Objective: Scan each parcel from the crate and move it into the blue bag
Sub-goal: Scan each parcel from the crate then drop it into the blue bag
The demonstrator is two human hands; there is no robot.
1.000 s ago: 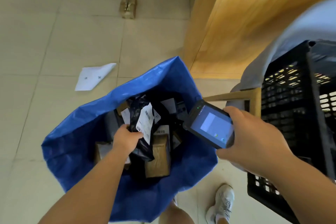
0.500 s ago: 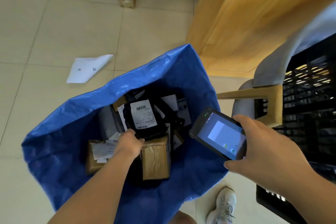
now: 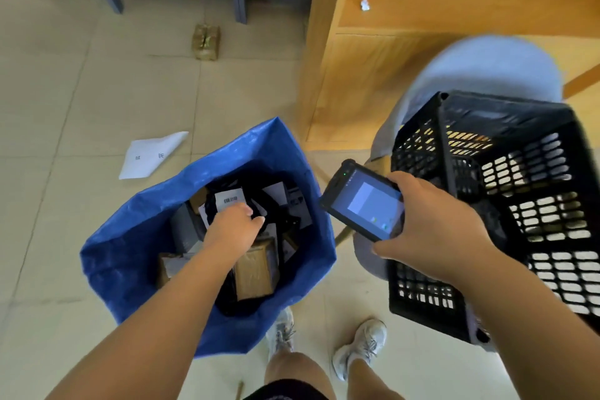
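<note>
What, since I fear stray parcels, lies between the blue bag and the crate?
No parcel: the head view shows only the scanner, held by the right hand, above a chair edge.

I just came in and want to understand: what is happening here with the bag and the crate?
A person is sorting parcels. The right hand holds a handheld scanner, screen lit, beside the black crate. The left hand reaches into the blue bag, over a black parcel with a barcode label; whether it grips it is not clear. Brown boxes already lie in the bag.
</note>
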